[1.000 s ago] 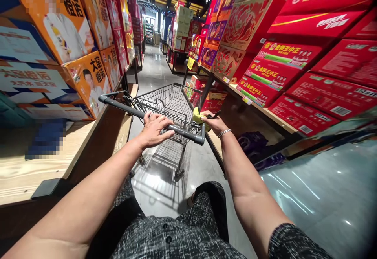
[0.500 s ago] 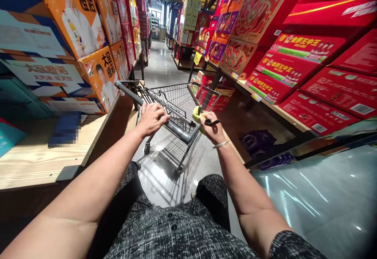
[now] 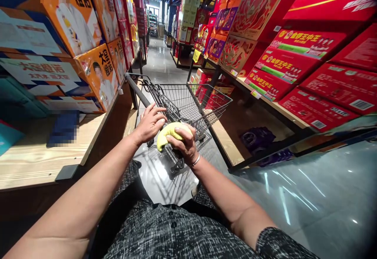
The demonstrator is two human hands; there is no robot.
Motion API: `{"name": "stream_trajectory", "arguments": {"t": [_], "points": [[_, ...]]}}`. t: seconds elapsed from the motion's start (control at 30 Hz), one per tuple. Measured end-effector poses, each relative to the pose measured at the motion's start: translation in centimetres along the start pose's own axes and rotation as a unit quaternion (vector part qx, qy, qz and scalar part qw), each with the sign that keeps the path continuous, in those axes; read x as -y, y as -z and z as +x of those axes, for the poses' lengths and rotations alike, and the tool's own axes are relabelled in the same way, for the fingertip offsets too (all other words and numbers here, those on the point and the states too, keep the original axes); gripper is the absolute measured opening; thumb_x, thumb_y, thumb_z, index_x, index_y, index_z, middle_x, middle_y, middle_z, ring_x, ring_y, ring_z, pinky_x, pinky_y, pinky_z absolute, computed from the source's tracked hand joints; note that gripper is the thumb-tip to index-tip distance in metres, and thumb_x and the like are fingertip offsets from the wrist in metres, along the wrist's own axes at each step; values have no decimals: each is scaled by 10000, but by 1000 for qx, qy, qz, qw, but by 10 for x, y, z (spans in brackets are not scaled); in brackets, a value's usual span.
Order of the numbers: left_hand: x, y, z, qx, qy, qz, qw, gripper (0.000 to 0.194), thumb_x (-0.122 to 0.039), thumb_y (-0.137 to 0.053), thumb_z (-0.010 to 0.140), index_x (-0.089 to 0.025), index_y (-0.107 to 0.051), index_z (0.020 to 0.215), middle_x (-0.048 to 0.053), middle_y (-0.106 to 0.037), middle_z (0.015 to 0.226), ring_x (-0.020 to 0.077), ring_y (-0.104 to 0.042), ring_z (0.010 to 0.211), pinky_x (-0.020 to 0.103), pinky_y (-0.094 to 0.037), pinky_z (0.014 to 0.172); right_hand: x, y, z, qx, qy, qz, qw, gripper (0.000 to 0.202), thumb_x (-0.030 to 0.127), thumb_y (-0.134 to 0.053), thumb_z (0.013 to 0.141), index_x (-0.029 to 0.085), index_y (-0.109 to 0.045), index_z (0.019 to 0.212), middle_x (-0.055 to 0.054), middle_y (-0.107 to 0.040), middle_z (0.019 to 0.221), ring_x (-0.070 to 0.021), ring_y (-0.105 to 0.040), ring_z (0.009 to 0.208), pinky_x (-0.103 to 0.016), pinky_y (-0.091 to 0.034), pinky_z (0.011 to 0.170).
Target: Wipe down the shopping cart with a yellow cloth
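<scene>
A grey wire shopping cart stands in front of me, turned so its dark handlebar slants down from the upper left. At that bar, my left hand has its fingers stretched out and slightly apart; whether the palm rests on the bar I cannot tell. My right hand grips a soft yellow cloth, whose end curls down toward the left hand. Cloth and fingers cover the near end of the handlebar. Something dark shows below the right palm, too hidden to name.
Orange and blue cartons are stacked on a wooden shelf at left, near a dark blue item. Red gift boxes fill the right shelving, with purple packs below. A shiny tiled aisle runs ahead.
My right hand has moved left with the yellow cloth, from the cart's right side to the handlebar's near end. My left hand's fingers have straightened. The cart has turned somewhat to the right.
</scene>
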State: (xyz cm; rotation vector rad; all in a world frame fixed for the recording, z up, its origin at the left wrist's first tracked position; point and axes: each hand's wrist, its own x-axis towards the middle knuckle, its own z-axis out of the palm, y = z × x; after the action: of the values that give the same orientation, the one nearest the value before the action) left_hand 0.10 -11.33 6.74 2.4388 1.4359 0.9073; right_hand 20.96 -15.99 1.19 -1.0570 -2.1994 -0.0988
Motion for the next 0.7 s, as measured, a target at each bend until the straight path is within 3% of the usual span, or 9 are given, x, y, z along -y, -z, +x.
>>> {"name": "stream_trajectory", "arguments": {"t": [0.1,0.23,0.33,0.4,0.5,0.6,0.7], "points": [[11,6,4,10,-30,-7,999,345,-421,-420,953,-212,-683,870,59,-571,1363,274,-253,1476,533,-101,1255,-28,-15,1,20,9,-2,1000,250,250,-692,854,426,-726,1028,-50,-579,1167,-324,-369,1364,-587,-354,1161],[27,14,13,28,-19,-13,999,320,-439,-482,916,-196,-669,824,71,-543,1393,300,-174,1508,541,-56,1256,-65,-32,-4,-19,-7,2,1000,228,205,-640,885,379,-729,1003,-59,-583,1162,-282,-428,1284,-537,-400,1121],[34,20,19,60,13,5,998,272,-375,-496,880,-186,-684,827,78,-508,1442,332,-166,1511,573,-57,1246,-72,-33,-8,-24,-4,11,1000,198,203,-612,903,344,-725,982,-52,-587,1189,-257,-458,1235,-493,-418,1093],[32,25,21,75,42,30,996,263,-299,-482,855,-186,-707,931,82,-483,1475,339,-194,1506,588,-87,1240,-70,-27,-7,-9,-5,12,1000,177,224,-612,901,329,-726,988,-46,-579,1229,-259,-463,1221,-480,-421,1082],[14,36,21,77,86,58,992,414,-189,-434,825,-179,-671,1163,95,-521,1448,315,-362,1440,534,-258,1218,-68,-10,6,-37,-40,5,999,207,234,-616,878,303,-725,1040,-66,-539,1304,-282,-444,1227,-480,-416,1074],[-19,39,16,55,116,88,988,448,-207,-402,876,-175,-619,1267,97,-641,1303,281,-595,1206,448,-457,1078,-80,5,31,-82,-107,5,991,302,207,-625,831,281,-705,1113,-84,-483,1379,-301,-436,1237,-486,-427,1052],[-50,27,9,36,77,153,985,427,-338,-413,946,-141,-612,1268,132,-676,1225,309,-605,1160,487,-394,1102,-99,7,59,-7,-122,45,991,271,219,-625,812,245,-704,1069,-82,-535,1301,-256,-522,1143,-434,-467,1001]]}}
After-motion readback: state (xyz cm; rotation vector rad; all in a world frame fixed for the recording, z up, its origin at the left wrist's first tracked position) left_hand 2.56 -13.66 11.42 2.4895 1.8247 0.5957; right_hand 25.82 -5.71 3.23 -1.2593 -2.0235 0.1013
